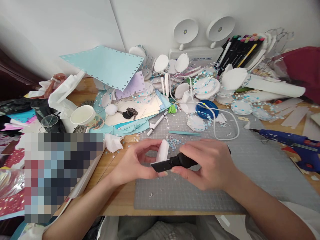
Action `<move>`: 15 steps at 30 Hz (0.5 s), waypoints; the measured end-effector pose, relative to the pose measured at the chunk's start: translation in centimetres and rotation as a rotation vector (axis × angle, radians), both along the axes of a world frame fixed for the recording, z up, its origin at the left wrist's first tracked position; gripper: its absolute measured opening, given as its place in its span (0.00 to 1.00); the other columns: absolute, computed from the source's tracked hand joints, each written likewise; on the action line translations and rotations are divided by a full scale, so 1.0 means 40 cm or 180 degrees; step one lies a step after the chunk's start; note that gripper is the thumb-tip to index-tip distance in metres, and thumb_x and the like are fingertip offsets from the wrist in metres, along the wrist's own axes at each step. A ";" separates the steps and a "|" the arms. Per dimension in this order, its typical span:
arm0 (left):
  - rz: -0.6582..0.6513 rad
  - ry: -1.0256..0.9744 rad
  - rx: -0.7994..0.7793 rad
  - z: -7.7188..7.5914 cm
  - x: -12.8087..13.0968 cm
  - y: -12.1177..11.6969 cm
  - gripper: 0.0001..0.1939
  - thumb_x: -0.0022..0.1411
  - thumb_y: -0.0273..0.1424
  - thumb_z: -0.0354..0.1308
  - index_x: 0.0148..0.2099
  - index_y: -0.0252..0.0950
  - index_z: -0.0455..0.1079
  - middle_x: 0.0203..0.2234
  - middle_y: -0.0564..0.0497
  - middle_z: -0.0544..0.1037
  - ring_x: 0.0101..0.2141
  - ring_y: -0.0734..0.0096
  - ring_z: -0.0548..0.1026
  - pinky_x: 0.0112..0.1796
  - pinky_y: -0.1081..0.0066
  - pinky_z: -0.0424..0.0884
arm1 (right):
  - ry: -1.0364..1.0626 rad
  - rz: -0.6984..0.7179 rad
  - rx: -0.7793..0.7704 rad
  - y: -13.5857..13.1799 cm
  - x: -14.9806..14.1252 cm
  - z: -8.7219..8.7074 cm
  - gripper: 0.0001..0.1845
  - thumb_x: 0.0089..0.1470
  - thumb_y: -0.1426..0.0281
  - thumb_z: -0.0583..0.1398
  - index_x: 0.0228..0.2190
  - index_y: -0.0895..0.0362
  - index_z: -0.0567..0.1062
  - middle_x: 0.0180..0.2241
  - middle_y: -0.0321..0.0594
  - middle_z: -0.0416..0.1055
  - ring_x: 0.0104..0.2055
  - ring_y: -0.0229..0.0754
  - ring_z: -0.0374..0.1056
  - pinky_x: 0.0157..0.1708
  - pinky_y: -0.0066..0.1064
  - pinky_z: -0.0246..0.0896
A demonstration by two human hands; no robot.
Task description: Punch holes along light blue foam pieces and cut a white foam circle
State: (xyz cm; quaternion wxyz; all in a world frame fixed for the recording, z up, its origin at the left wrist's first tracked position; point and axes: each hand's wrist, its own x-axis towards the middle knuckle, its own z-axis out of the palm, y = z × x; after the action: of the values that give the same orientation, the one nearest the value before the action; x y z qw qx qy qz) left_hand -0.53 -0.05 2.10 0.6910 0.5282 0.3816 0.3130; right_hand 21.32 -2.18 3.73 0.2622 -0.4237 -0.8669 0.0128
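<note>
My left hand (142, 160) is closed around a small white rounded piece (163, 151), thumb below and fingers behind it. A black utility knife (183, 160) lies in the grip of my right hand (207, 163), its broad dark blade pointing left. The blade crosses the lower end of the white piece, close to my left thumb; whether it cuts in I cannot tell. Beneath both hands is a grey gridded cutting mat (175, 193). Small blue and white paper bits (173, 144) are scattered just behind the white piece.
A blue glue gun (287, 141) rests at the right. White discs with blue trim (206, 83) are heaped at the back, before a twin-head lamp (196, 53). A paper cup (86, 117), keys (131, 113) and paper sheets stand left. A white cable (237, 128) loops on the mat.
</note>
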 end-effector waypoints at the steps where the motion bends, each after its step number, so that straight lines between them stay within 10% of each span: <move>1: -0.0012 0.0016 0.0013 0.000 -0.001 0.000 0.32 0.36 0.23 0.71 0.48 0.38 0.72 0.46 0.45 0.72 0.46 0.54 0.71 0.41 0.60 0.75 | -0.0007 -0.0027 0.0041 0.002 0.002 -0.001 0.24 0.54 0.51 0.55 0.19 0.58 0.67 0.16 0.33 0.60 0.19 0.34 0.55 0.23 0.29 0.43; 8: -0.0341 -0.0474 -0.0180 -0.009 -0.009 -0.014 0.32 0.38 0.24 0.72 0.49 0.41 0.72 0.46 0.46 0.73 0.47 0.55 0.71 0.47 0.53 0.72 | -0.0053 -0.0926 0.0244 0.037 0.031 -0.004 0.24 0.56 0.53 0.55 0.17 0.57 0.65 0.14 0.33 0.60 0.17 0.34 0.56 0.20 0.28 0.41; 15: -0.0376 -0.0733 -0.0249 -0.003 -0.003 -0.008 0.37 0.49 0.22 0.66 0.59 0.49 0.61 0.51 0.47 0.68 0.50 0.58 0.69 0.41 0.66 0.74 | 0.0246 -0.0186 -0.0083 0.016 0.003 -0.002 0.22 0.56 0.55 0.54 0.21 0.58 0.68 0.17 0.33 0.63 0.19 0.34 0.57 0.21 0.28 0.44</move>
State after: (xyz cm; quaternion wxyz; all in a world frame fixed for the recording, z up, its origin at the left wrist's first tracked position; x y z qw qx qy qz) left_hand -0.63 -0.35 2.00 0.7675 0.4829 0.2800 0.3152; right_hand 21.44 -1.56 3.66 0.2901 -0.4514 -0.8432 0.0327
